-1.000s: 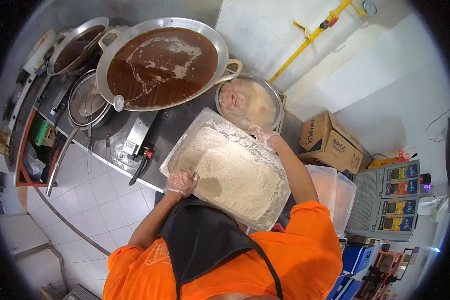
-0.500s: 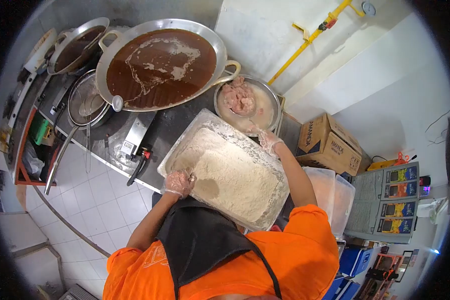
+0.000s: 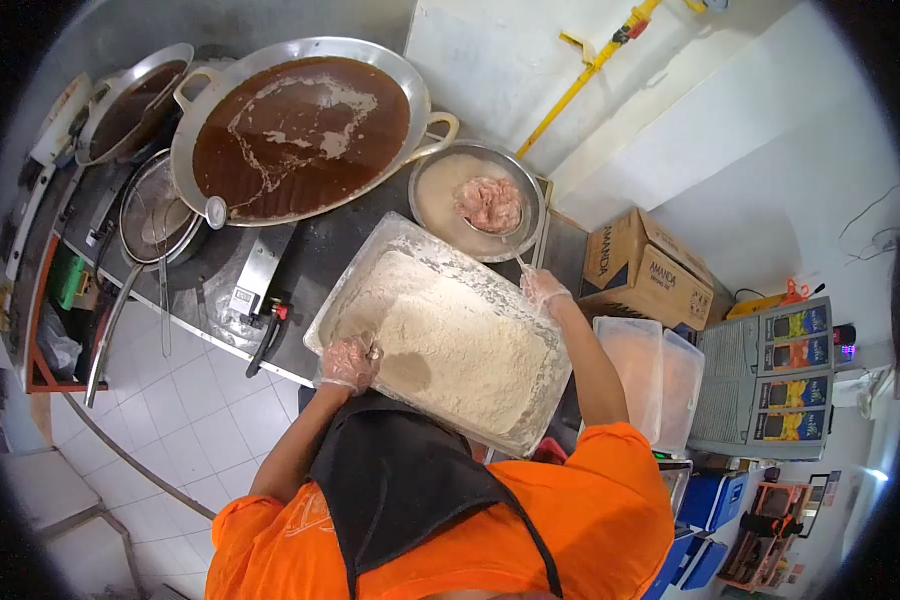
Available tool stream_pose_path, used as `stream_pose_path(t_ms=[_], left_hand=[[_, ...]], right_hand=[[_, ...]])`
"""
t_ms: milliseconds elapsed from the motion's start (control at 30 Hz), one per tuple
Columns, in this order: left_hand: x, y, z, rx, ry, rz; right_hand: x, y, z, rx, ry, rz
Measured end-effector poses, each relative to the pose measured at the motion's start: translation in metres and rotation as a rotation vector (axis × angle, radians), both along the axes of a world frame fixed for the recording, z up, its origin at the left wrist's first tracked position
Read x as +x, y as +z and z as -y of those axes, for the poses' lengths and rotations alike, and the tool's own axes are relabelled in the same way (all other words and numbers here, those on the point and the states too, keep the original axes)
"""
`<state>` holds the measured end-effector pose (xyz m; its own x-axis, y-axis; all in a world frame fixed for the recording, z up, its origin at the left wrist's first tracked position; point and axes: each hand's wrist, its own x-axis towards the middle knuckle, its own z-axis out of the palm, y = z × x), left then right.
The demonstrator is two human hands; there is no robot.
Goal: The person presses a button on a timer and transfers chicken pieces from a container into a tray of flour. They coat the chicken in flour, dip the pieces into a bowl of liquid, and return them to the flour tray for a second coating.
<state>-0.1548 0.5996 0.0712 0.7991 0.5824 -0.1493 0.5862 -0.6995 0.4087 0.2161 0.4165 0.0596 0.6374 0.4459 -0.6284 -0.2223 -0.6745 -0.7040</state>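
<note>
My right hand, in a clear plastic glove, is closed around the thin handle of a strainer. Raw pinkish meat lies in the strainer, inside a metal bowl of cloudy liquid. My left hand, also gloved, is curled at the near left rim of a large tray. Its fingers are closed, and what they hold, if anything, I cannot make out. Pale flour fills much of the tray, with a hollow close to my left hand.
A wide pan of brown liquid stands behind the tray. To its left are another strainer and a smaller pan. Cardboard box and clear plastic containers stand at the right. A yellow pipe runs along the wall.
The strainer with the meat has shifted rightward within the bowl, and its handle now shows at my right hand. My left hand stays by the tray rim. The view has moved slightly.
</note>
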Motion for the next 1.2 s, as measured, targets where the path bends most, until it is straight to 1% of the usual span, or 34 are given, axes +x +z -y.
stream_pose_path(t_ms=[67,133,167,200,233,267,300,333,400,500,533,567,600,633,700,733,767,833,900,933,1000,1100,1167,1200], left_hand=[[-0.001,-0.011,-0.001,0.018,-0.026,0.033],[-0.004,-0.012,-0.002,0.032,-0.047,0.061],[-0.004,-0.011,-0.002,0.022,-0.053,0.063],[-0.003,-0.009,-0.002,0.012,-0.057,0.067],[-0.003,-0.006,-0.002,0.006,-0.053,0.065],[-0.004,-0.003,-0.002,0.009,-0.041,0.060],[-0.004,-0.003,-0.001,0.011,-0.029,0.056],[-0.003,-0.004,-0.002,0.001,-0.027,0.054],[-0.003,-0.008,-0.002,-0.014,-0.040,0.091],[-0.004,-0.007,-0.002,-0.010,-0.022,0.097],[-0.004,-0.009,-0.002,-0.013,-0.021,0.096],[-0.005,-0.013,-0.003,-0.011,-0.035,0.110],[-0.005,-0.016,-0.003,-0.008,-0.048,0.125],[-0.004,-0.019,-0.003,-0.008,-0.047,0.125],[-0.004,-0.022,-0.002,0.008,-0.012,0.109],[-0.004,-0.022,-0.002,0.007,-0.008,0.107],[-0.005,-0.022,-0.002,0.015,-0.020,0.097],[-0.004,-0.023,-0.004,0.026,-0.016,0.088],[-0.005,-0.028,-0.004,0.021,-0.058,0.150],[-0.006,-0.032,-0.003,0.021,-0.055,0.146],[-0.005,-0.033,-0.002,0.052,-0.045,0.137],[-0.003,-0.024,-0.002,0.050,-0.043,0.077],[-0.001,-0.024,-0.002,0.047,-0.050,0.091],[-0.002,-0.025,-0.002,0.041,-0.047,0.104]], right_hand=[[0.013,-0.035,0.010,-0.021,-0.008,0.043],[0.007,-0.035,0.009,-0.044,-0.011,0.083],[0.005,-0.033,0.013,0.009,-0.022,0.114],[-0.002,-0.017,0.012,0.061,-0.032,0.147],[-0.009,0.003,0.010,0.055,-0.028,0.144],[-0.017,0.026,0.008,0.082,-0.079,0.125],[-0.021,0.040,0.007,0.107,-0.132,0.107],[-0.016,0.046,0.008,0.097,-0.130,0.106],[0.006,0.059,0.011,0.419,-0.264,-0.191],[0.024,0.078,0.007,0.450,-0.224,-0.113],[0.013,0.094,0.000,0.448,-0.223,-0.114],[-0.007,0.117,-0.011,0.342,-0.247,-0.001],[-0.020,0.127,-0.018,0.236,-0.269,0.112],[-0.025,0.121,-0.020,0.236,-0.267,0.112],[-0.030,0.092,-0.017,0.320,-0.219,0.036],[-0.034,0.077,-0.016,0.303,-0.185,0.047],[-0.040,0.064,-0.012,0.297,-0.202,0.045],[-0.052,0.051,-0.015,0.295,-0.203,0.043],[-0.056,0.034,-0.015,0.188,-0.227,0.062],[-0.058,0.028,-0.016,0.188,-0.224,0.058],[-0.062,0.018,-0.018,0.129,-0.278,0.148],[-0.053,-0.003,-0.015,0.149,-0.238,0.149],[-0.046,-0.024,-0.014,0.157,-0.241,0.131],[-0.048,-0.026,-0.014,0.162,-0.233,0.114]])
